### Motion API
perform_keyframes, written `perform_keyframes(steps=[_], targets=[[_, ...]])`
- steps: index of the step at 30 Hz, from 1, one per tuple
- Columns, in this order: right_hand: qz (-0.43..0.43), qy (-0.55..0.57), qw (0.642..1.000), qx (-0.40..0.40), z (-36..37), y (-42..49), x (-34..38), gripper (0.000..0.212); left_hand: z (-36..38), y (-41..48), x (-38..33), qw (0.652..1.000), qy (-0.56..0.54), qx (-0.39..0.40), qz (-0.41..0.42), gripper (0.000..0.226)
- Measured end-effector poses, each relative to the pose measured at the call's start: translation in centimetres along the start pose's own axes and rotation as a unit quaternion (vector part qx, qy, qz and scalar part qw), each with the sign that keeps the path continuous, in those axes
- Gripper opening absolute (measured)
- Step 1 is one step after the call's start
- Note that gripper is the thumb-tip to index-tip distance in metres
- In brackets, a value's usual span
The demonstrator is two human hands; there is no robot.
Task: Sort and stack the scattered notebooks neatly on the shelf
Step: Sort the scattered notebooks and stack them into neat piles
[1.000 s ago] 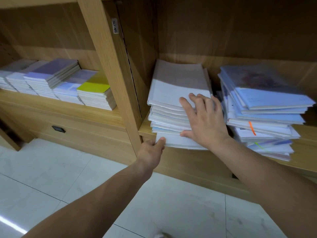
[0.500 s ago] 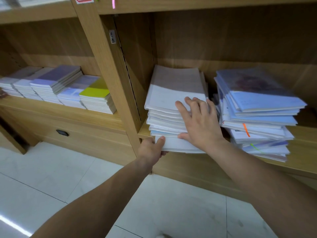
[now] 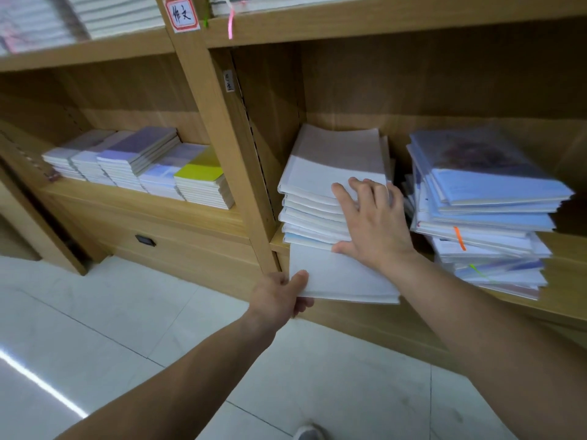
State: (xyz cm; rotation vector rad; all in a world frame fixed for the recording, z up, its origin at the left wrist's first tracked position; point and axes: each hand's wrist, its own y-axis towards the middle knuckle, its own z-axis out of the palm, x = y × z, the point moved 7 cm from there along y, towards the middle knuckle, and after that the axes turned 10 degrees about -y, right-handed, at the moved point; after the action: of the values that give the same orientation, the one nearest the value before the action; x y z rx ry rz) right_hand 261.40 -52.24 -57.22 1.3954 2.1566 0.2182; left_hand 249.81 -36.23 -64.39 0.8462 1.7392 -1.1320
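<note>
- Pinching the bottom notebook (image 3: 340,274) at its corner, the left hand (image 3: 279,296) could drag the white stack (image 3: 320,201) off the shelf (image 3: 276,241).
- The right hand (image 3: 374,223), fingers (image 3: 344,195) spread flat, grasping nothing, may let upper copies slide.

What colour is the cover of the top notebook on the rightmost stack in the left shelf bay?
Yellow-green cover, clearest in the head view.

Below me lies a pale tiled floor (image 3: 133,328), with the toe of my shoe (image 3: 307,433) at the bottom edge; a red-bordered handwritten label (image 3: 181,14) and a pink ribbon (image 3: 231,23) hang overhead
</note>
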Motion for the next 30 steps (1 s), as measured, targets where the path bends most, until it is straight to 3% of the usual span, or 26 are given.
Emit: perform_keyframes(steps=[7, 14, 30], targets=[[-0.002, 0.006, 1.000, -0.009, 0.1, -0.3, 0.4, 0.114, 0.8, 2.9, -0.4, 0.999, 0.008, 0.017, -0.033, 0.042], [0.005, -0.016, 1.000, -0.008, 0.3, 0.1, 0.4, 0.120, 1.0, 4.3, -0.3, 0.999, 0.046, 0.003, -0.005, 0.043], [0.024, 0.016, 0.999, 0.044, -1.1, 0.3, 0.3, 0.117, -3.2, -3.1, -1.6, 0.996, 0.068, -0.048, -0.032, 0.046]])
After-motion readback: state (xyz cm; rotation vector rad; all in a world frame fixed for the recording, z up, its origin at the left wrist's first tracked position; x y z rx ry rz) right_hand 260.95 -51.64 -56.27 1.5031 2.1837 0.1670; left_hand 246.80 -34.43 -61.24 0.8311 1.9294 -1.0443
